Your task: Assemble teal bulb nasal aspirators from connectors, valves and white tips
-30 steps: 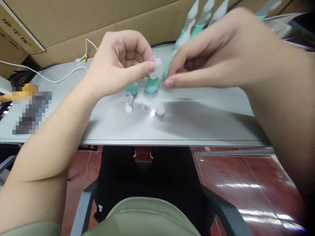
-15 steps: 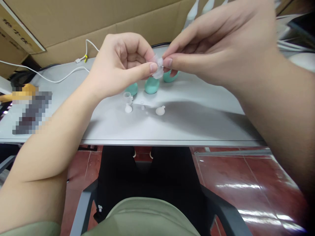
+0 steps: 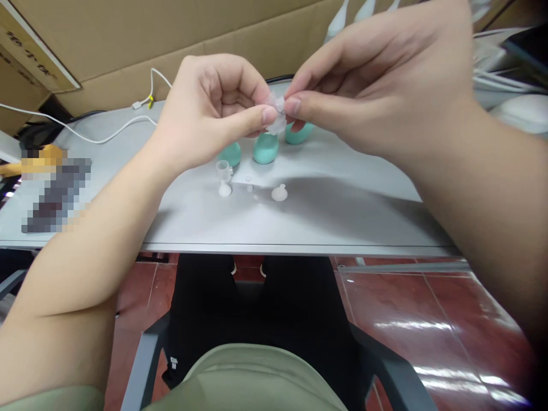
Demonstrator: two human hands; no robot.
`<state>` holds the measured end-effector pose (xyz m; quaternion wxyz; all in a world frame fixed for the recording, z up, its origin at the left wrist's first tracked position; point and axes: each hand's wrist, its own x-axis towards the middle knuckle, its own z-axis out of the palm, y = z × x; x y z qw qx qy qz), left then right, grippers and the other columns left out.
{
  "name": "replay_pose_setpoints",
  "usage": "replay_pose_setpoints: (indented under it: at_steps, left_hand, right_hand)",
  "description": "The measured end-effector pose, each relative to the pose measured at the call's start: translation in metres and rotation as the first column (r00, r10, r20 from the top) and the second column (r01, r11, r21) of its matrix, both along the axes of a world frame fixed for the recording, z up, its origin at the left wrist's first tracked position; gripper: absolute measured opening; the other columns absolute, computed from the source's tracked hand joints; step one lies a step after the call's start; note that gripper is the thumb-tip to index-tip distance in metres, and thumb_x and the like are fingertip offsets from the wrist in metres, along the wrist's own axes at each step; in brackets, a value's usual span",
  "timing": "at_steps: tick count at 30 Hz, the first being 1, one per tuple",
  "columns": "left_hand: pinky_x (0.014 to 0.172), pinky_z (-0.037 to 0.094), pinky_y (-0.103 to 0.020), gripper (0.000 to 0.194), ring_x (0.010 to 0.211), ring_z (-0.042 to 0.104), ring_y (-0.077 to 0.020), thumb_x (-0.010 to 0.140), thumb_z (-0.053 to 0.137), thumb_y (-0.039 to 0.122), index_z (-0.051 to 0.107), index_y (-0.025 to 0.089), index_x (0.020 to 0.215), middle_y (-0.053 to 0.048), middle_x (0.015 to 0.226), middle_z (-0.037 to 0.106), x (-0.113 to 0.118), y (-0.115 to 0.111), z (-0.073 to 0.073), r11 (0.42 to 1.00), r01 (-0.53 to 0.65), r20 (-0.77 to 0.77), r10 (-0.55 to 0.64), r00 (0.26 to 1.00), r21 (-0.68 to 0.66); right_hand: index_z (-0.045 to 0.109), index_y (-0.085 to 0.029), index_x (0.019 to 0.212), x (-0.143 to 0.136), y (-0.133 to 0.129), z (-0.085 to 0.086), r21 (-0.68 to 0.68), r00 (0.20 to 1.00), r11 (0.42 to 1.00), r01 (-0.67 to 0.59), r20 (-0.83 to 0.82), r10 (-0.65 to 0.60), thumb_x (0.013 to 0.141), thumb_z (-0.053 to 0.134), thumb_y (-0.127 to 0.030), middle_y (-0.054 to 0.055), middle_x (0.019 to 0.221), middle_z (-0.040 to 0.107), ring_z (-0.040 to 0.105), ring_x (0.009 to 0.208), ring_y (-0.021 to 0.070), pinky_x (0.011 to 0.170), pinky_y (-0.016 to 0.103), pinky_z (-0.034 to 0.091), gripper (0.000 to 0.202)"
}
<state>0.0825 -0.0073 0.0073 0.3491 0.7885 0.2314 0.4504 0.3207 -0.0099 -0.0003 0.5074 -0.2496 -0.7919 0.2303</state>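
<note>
Between thumb and fingers, my left hand [image 3: 226,100] pinches a small translucent plastic piece [image 3: 277,121] above the desk. From the other side my right hand [image 3: 359,80] meets it in a pinch, its thumb and fingertips closed at the piece's right edge. Whether a separate small part is in the right fingertips is hidden. Under the hands stand rounded mint-green objects, among them a middle one [image 3: 266,148], one on the left [image 3: 231,153] and one on the right [image 3: 298,133]. Nearer me lie a clear cup-like fitting [image 3: 223,169], a white cone-shaped piece [image 3: 225,189] and a flat round tabbed piece [image 3: 279,193].
Tiny clear discs [image 3: 250,188] lie on the grey desk [image 3: 205,225]. Cardboard [image 3: 240,34] walls the back. White-tipped bottles [image 3: 338,21] stand behind my right hand. A white cable [image 3: 107,137] runs at the left, and a white rounded object [image 3: 520,114] sits at the right.
Both hands stay together around the translucent piece, which has tilted slightly and shifted a little to the right. The things on the desk lie as before.
</note>
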Motion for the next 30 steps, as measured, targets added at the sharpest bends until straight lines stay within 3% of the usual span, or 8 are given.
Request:
replay_pose_setpoints:
  at_steps: [3,6,9,12,17,24,30]
  left_hand:
    - [0.079,0.075,-0.048,0.024,0.084,0.084,-0.0278,0.086,0.104,0.042,0.088,0.025,0.092,-0.004,0.092,0.087,-0.0005,-0.0022,0.0005,1.000,-0.005,0.034,0.005,0.999,0.006]
    - [0.079,0.075,-0.049,0.032,0.083,0.083,-0.0276,0.082,0.106,0.051,0.086,0.026,0.090,-0.004,0.093,0.088,-0.0008,-0.0011,-0.0001,1.000,-0.020,0.002,0.020,1.000,0.015]
    - [0.080,0.074,-0.050,0.040,0.084,0.082,-0.0278,0.082,0.104,0.059,0.083,0.026,0.087,-0.005,0.094,0.088,0.0007,0.0021,-0.0018,0.996,-0.084,0.003,0.084,0.996,0.004]
    - [0.077,0.073,-0.053,0.048,0.080,0.080,-0.0280,0.075,0.107,0.065,0.078,0.027,0.081,-0.005,0.090,0.087,0.0031,0.0041,-0.0031,0.997,-0.075,0.022,0.076,0.997,-0.009]
    - [0.080,0.074,-0.054,0.036,0.085,0.083,-0.0290,0.082,0.104,0.059,0.083,0.030,0.082,-0.004,0.092,0.087,0.0059,0.0008,-0.0042,0.996,-0.085,0.052,0.084,0.995,0.014]
    - [0.090,0.071,-0.063,0.038,0.094,0.084,-0.0352,0.084,0.103,0.057,0.079,0.028,0.086,-0.007,0.097,0.087,0.0020,0.0037,-0.0079,0.998,-0.055,0.006,0.055,0.998,-0.001]
    - [0.088,0.072,-0.059,0.045,0.092,0.084,-0.0322,0.083,0.102,0.067,0.080,0.029,0.087,-0.005,0.097,0.088,-0.0012,0.0018,-0.0024,0.999,-0.048,0.002,0.048,0.999,0.011]
  right_hand:
    - [0.084,-0.025,0.093,-0.0010,-0.0003,-0.0017,-0.017,1.000,1.000,0.006,-0.015,-0.007,0.086,0.099,-0.050,0.001,0.093,0.080,0.076,0.084,0.0139,0.074,0.030,0.061,0.031]
    - [0.085,-0.025,0.097,-0.0007,-0.0003,-0.0018,-0.006,0.999,1.000,0.031,-0.016,-0.031,0.086,0.098,-0.054,0.000,0.096,0.082,0.078,0.087,0.0160,0.077,0.032,0.063,0.033]
    - [0.088,-0.028,0.096,-0.0016,-0.0020,-0.0011,0.038,0.994,0.993,0.109,0.027,-0.110,0.091,0.094,-0.052,-0.001,0.093,0.083,0.075,0.081,0.0146,0.071,0.032,0.058,0.025]
    - [0.088,-0.027,0.092,-0.0047,-0.0046,-0.0014,0.030,0.989,0.989,0.144,0.001,-0.145,0.091,0.095,-0.045,0.000,0.090,0.082,0.073,0.078,0.0138,0.069,0.032,0.054,0.019]
    - [0.084,-0.025,0.090,-0.0071,-0.0052,-0.0030,-0.029,0.992,0.992,0.119,-0.029,-0.120,0.088,0.098,-0.044,0.002,0.088,0.080,0.073,0.079,0.0144,0.070,0.032,0.055,0.023]
    - [0.079,-0.026,0.086,-0.0024,-0.0010,-0.0010,-0.058,0.995,0.994,0.092,0.033,-0.090,0.084,0.099,-0.052,0.001,0.087,0.078,0.072,0.078,0.0139,0.070,0.032,0.056,0.033]
    - [0.082,-0.026,0.096,-0.0091,-0.0059,0.0007,-0.114,0.996,0.993,-0.003,-0.084,-0.006,0.079,0.104,-0.048,-0.001,0.089,0.080,0.077,0.083,0.0141,0.076,0.028,0.063,0.036]
